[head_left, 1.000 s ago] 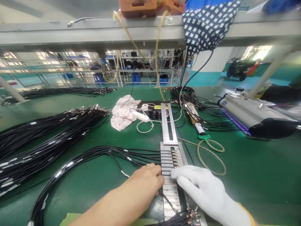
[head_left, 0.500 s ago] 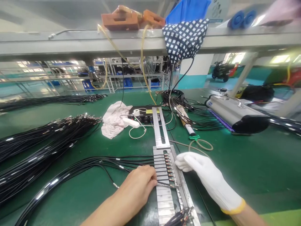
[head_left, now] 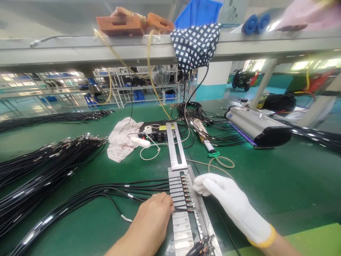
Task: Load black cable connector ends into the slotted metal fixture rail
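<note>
A slotted metal fixture (head_left: pixel 182 223) runs away from me on the green table. Several black cables (head_left: pixel 149 182) come in from the left and lie side by side in its slots, their metal connectors (head_left: pixel 186 188) lined up along the right side. My left hand (head_left: pixel 157 215), bare, is closed on the nearest cable at the fixture's left edge; the thumb is partly hidden. My right hand (head_left: pixel 221 190), in a white glove with a yellow cuff, has its fingers curled together against the right-hand metal rail (head_left: pixel 198 199). What its fingertips pinch, if anything, is hidden.
Large bundles of black cables (head_left: pixel 53 167) cover the left side. A black control box (head_left: pixel 157 135), a crumpled cloth (head_left: pixel 121 140) and a syringe (head_left: pixel 206 138) lie farther back. A silver lamp unit (head_left: pixel 258 126) with violet light stands at the right. More connector ends (head_left: pixel 202 245) sit at the fixture's near end.
The nearest cable, tilted with its connector over the rail before, now lies straighter, its connector closer to the row. My right hand stays at the rail. The whole view has shifted slightly.
</note>
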The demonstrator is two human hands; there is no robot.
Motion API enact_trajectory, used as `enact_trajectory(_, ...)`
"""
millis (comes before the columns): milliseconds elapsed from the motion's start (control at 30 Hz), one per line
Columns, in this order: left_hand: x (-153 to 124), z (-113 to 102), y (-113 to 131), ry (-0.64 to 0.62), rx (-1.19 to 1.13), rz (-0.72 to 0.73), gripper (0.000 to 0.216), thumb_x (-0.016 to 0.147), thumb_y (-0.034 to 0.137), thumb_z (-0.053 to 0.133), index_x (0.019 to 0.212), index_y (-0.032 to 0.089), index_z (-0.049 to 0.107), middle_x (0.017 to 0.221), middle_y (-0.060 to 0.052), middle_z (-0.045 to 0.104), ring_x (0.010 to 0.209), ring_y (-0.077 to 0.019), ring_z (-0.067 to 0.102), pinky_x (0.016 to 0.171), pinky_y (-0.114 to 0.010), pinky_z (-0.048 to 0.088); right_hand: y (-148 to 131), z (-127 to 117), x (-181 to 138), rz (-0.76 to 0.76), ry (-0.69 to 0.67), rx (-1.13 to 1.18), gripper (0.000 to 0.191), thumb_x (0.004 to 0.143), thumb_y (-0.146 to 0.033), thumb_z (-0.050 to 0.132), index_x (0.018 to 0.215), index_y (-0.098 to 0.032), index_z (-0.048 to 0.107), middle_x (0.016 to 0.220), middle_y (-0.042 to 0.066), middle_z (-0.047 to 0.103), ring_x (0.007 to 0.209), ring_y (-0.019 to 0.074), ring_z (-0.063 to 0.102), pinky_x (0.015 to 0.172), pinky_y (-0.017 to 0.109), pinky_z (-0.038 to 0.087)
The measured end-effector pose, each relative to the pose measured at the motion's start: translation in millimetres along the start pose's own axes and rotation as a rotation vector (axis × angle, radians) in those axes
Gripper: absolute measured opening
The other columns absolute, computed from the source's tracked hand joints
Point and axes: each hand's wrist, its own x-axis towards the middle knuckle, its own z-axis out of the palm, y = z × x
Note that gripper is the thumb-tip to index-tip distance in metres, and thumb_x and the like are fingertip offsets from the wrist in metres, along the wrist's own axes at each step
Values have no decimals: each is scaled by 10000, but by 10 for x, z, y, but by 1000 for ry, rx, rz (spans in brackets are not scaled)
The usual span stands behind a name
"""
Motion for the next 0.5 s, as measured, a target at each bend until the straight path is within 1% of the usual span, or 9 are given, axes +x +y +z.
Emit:
enact_trajectory(100, -2, -9, 35, -28, 65, -6, 332, 993, 144, 246, 1011, 107, 575, 1034, -116, 551, 960, -252, 504, 886, -426, 396, -7, 5, -26, -30, -4, 11, 591, 807, -632, 601, 993, -76, 677, 957, 147, 667, 859, 197, 658, 805, 299, 543)
enact_trajectory(200, -12, -28, 77, -33, 67, -4, 336, 994, 141, 241, 1029, 106, 573, 1057, -116, 541, 986, -250, 490, 917, -431, 380, -2, -2, -36, -59, -8, -7, 600, 837, -636, 568, 1006, -70, 675, 976, 148, 663, 870, 189, 659, 806, 280, 553)
enact_trajectory(333, -21, -19, 65, -15, -91, -3, 313, 993, 169, 263, 976, 107, 569, 1012, -101, 560, 929, -224, 509, 852, -389, 393, 31, -10, -49, -12, -9, -42, 610, 844, -653, 547, 1031, -88, 681, 1027, 129, 658, 918, 189, 655, 856, 288, 554)
enact_trajectory(433, -21, 26, 13, 42, -231, -1, 259, 975, 194, 329, 939, 122, 575, 974, -81, 576, 875, -201, 518, 792, -348, 381, 77, -17, -62, -2, -27, -108, 513, 900, -587, 509, 1075, -137, 682, 1042, 88, 661, 957, 183, 648, 913, 316, 535)
enact_trajectory(500, -22, 50, -11, 41, -292, -27, 218, 961, 193, 379, 903, 123, 576, 929, -61, 581, 839, -177, 510, 754, -314, 361, 103, -29, -71, -14, -29, -190, 437, 930, -540, 482, 1088, -188, 687, 1056, 53, 661, 977, 177, 640, 937, 328, 516)
